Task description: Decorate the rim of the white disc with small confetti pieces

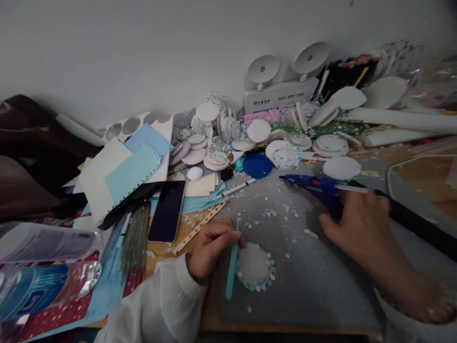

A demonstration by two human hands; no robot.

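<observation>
My left hand (210,247) pinches a thin teal stick (232,267) that stands beside a white round disc (253,263) edged with small blue and white paper bits. The disc lies on a grey cutting mat (303,267). My right hand (360,224) rests on a blue glue gun (317,186) lying on the mat, nozzle pointing left, with a black cord (421,228) running off to the right.
A heap of white discs (285,155), a blue lid (257,165) and a white pen (237,187) lie behind the mat. A dark phone (167,209), pale blue and cream paper sheets (128,171) and plastic packets (39,267) crowd the left. A white device (282,93) stands against the wall.
</observation>
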